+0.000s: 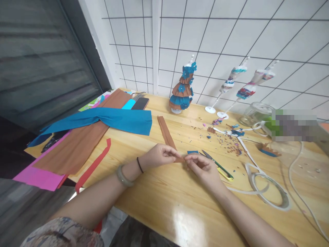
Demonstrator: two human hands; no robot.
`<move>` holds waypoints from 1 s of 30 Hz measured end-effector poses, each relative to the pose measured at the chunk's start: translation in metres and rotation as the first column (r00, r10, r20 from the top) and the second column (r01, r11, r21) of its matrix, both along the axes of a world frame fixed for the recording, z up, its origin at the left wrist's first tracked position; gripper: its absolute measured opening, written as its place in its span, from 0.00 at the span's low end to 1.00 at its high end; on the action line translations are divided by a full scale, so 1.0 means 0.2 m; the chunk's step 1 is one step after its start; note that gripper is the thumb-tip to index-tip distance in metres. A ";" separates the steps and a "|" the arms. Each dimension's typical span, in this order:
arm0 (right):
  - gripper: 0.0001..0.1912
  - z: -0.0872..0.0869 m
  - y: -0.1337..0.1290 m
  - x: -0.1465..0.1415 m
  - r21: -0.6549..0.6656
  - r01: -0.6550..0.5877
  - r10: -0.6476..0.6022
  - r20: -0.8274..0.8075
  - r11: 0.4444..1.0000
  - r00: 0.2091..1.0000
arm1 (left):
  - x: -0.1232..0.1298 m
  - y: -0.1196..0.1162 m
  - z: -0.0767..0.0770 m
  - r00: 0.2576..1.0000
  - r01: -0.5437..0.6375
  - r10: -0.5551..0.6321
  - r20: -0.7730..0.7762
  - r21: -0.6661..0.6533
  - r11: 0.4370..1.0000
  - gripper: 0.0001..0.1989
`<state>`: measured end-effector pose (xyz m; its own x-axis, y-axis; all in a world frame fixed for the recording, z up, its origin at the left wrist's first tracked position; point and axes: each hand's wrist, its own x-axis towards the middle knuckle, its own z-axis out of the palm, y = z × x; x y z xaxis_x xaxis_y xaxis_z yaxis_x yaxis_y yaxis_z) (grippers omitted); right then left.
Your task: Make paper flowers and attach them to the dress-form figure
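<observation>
Left of the fingers, a pink sheet (42, 175), a broad brown sheet (74, 151), a red strip (94, 166) and a blue sheet (128, 121) lie on the wooden tabletop (144, 206). The left hand (160, 156) and right hand (202, 168) meet over bare wood, the fingers of each closed in a pinch on a small brown piece (180, 160). Just beyond the left hand, the nearer of the two, a brown paper strip (166, 132) lies with its long axis running away from the fingers and leaning left; whether it joins the pinched piece is hidden. Directly beyond stands a ruffled blue-and-brown cone (180, 90). Right of the fingers lie green-and-yellow snips (218, 165), paper scraps (235, 145) and a white tape roll (284, 201); no brand, label or writing is legible
</observation>
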<state>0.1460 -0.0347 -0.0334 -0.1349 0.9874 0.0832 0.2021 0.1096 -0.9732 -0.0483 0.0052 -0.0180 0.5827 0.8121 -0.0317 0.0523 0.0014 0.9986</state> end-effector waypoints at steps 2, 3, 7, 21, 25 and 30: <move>0.11 0.00 0.00 0.00 -0.002 -0.002 0.002 0.002 1.000 1.000 | 0.00 0.00 0.01 1.000 0.004 -0.004 -0.012 -0.001 1.000 0.10; 0.11 0.00 0.00 0.00 0.000 -0.003 0.003 0.005 1.000 1.000 | 0.00 0.00 0.01 1.000 -0.003 0.003 -0.022 0.005 1.000 0.10; 0.11 -0.01 0.01 -0.01 0.024 -0.015 0.015 0.019 1.000 1.000 | 0.00 0.00 0.01 0.998 -0.043 0.044 -0.033 0.020 0.999 0.10; 0.12 0.02 -0.01 -0.01 -0.019 -0.049 0.049 0.007 0.999 0.999 | 0.00 -0.02 -0.02 0.997 -0.077 0.078 -0.014 0.040 0.996 0.07; 0.12 -0.01 -0.02 -0.02 -0.032 -0.045 0.046 0.041 0.998 0.998 | 0.02 -0.05 -0.02 0.998 -0.057 0.061 -0.035 0.116 0.992 0.06; 0.11 -0.02 -0.02 -0.02 0.013 -0.046 0.045 0.083 0.999 0.996 | 0.03 -0.07 -0.01 0.985 -0.088 0.121 -0.126 0.237 0.967 0.06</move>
<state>0.1421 -0.0379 -0.0375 -0.1866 0.9788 0.0844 0.2760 0.1347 -0.9517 -0.0421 -0.0081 -0.0205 0.4971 0.8632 0.0886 0.2015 -0.2142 0.9558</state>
